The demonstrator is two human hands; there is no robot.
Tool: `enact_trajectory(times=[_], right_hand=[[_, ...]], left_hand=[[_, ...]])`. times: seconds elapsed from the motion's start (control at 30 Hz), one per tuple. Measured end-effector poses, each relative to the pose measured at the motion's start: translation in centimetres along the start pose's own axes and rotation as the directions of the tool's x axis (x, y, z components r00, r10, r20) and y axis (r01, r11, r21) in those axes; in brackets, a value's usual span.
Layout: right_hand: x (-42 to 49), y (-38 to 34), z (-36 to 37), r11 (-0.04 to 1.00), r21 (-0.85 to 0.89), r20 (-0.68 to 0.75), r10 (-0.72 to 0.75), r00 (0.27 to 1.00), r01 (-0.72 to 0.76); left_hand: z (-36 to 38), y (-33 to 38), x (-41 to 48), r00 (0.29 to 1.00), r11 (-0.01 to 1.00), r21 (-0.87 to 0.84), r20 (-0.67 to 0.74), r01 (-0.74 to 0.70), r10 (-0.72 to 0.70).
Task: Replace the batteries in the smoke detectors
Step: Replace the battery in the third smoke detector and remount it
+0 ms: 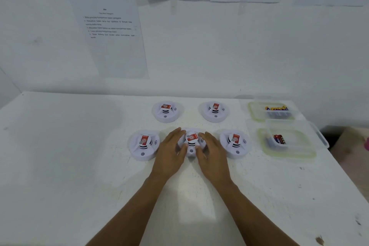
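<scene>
Several white round smoke detectors with red labels lie on the white table [79,166]. Two sit in a back row [166,111] [214,110]; three sit in a front row. My left hand [169,152] and my right hand [213,155] cup the middle front detector [191,142] from both sides, fingers curved around its rim. The detector rests on the table between my palms. Its neighbours stand at the left [144,144] and at the right [235,143], untouched.
Two clear plastic containers stand at the right: the far one [257,114] holds yellow-and-purple batteries [276,109], the near one [265,146] holds red batteries [279,139]. Printed sheets hang on the wall behind. The table's right edge runs close past the containers.
</scene>
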State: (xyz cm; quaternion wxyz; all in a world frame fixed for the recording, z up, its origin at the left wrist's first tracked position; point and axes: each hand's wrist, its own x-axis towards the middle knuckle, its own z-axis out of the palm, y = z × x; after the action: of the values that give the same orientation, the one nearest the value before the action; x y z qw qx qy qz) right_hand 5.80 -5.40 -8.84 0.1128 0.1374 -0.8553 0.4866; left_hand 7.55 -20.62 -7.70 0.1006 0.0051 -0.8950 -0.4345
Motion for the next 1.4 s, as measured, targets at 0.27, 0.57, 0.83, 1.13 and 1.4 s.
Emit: enact_trajectory(times=[0.27,0.57,0.83,1.13,1.4], right_hand=[[-1.1,-1.9,-0.9,0.954,-0.174,-0.054,-0.258,0.965,0.246],[-0.9,-5.6,0.6,0.939,-0.169,-0.082,-0.315,0.945,0.299],[-0.6,-10.3,4.4,0.976,-0.010,0.138,-0.212,0.967,0.216],[-2.0,-14.4,7.4,0.993,-0.025,0.000,-0.111,0.994,0.111],[-2.8,-15.9,8.7,0.997,-0.022,-0.022,-0.070,0.997,0.070]], left_hand=[[-7.1,-2.8,0.9,0.930,0.760,0.599,-0.065,-0.253,0.361],[-8.9,-5.3,0.4,0.975,0.849,0.485,0.029,-0.208,0.222],[-11.9,0.1,0.3,0.901,0.386,-0.845,0.227,0.372,-0.371],[-13.4,-0.3,-1.8,0.924,0.206,-0.913,0.304,0.352,-0.232],[-13.8,-2.0,-1.9,0.876,0.160,-0.882,0.389,0.444,-0.284]])
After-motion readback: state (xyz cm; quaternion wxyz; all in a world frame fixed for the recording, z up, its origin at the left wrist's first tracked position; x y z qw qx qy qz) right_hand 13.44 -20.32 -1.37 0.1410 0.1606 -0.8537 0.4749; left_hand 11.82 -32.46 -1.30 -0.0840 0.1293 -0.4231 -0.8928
